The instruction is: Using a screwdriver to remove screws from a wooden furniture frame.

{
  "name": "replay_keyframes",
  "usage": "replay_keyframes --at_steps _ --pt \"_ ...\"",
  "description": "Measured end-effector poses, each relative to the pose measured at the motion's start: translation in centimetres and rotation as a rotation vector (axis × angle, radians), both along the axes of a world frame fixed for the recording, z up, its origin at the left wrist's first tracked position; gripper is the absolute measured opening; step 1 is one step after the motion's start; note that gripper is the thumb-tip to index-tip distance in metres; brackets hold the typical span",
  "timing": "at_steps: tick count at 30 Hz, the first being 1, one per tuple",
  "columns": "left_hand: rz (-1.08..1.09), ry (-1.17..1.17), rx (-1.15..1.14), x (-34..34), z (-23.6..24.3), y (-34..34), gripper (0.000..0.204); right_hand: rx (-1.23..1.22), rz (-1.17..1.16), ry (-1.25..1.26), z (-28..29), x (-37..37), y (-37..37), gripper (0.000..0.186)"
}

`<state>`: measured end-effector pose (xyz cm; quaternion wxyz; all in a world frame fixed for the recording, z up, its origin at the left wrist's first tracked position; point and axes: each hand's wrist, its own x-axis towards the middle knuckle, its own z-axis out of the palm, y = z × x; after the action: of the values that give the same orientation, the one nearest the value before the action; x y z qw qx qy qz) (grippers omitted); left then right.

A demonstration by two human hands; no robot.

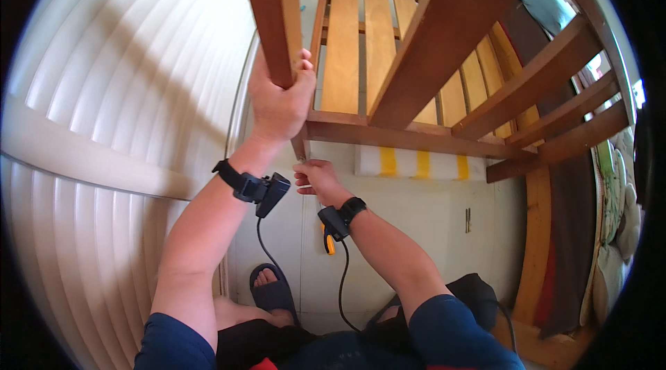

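My left hand (281, 103) is wrapped round an upright brown wooden post (272, 20), part of a slatted wooden bench frame (344, 44). Below it, my right hand (322, 179) is closed, its fingertips pinched together at the lower end of the post. Whatever lies between those fingertips is too small to make out. Black straps with small boxes and cables sit on both wrists. Beneath my right wrist, a tool with a yellow and black handle (329, 239) rests on the floor, partly hidden by the wrist box.
White ribbed panels (125, 113) rise close on the left. A white block with yellow stripes (420, 163) lies under the bench's near rail. Two thin dark metal pieces (467, 221) are on the tiled floor. Cushions and fabric (614, 217) line the right side.
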<state>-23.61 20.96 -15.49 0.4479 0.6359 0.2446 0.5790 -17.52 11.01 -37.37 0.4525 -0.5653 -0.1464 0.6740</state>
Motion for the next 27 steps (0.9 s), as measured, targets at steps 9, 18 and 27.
replay_keyframes --at_steps 9,18,27 --pt "-0.011 0.018 0.005 0.0 0.1 0.2 0.016 -0.023 -0.036 0.087 1.5 -0.3 -0.7 0.026" --pt "-0.014 0.083 0.012 -0.5 0.4 -0.1 0.017 -0.019 -0.041 0.118 0.6 -1.1 -0.7 0.023" --pt "0.029 0.076 0.011 -0.1 0.2 -0.2 0.014 -0.109 0.315 -0.087 -1.7 -2.0 -8.0 0.022"
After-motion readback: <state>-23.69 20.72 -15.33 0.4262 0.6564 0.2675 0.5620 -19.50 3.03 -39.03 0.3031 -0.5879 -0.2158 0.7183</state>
